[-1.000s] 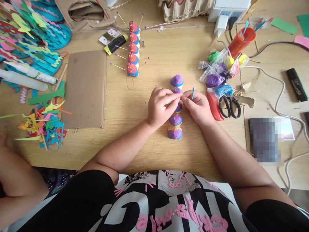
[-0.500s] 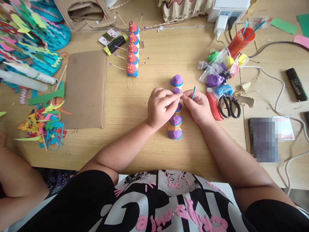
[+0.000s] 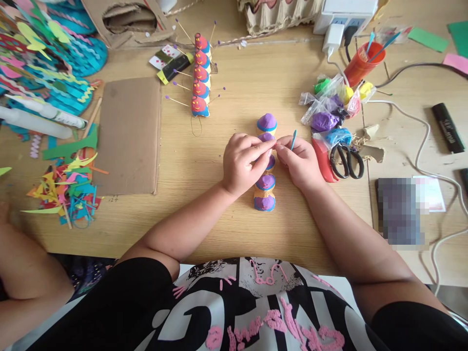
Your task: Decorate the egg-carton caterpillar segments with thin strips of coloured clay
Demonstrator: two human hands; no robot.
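The table (image 3: 190, 165) bears a domed strip (image 3: 265, 182) (long axis pointing forward).

The purple domes (image 3: 267, 120) are matt and clay-like, the tabletop (image 3: 193, 185) smooth wood grain with a faint sheen, the flat sheet (image 3: 127, 136) matt brown cardboard, the bags (image 3: 317, 108) crinkled, glossy clear plastic, the cup (image 3: 360, 69) smooth red plastic, and the egg tray (image 3: 278, 20) rough moulded pulp.

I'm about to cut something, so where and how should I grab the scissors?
Take them by the black loops, probably from your side: the loops point toward you, while the blades are out of sight near the blue packet.
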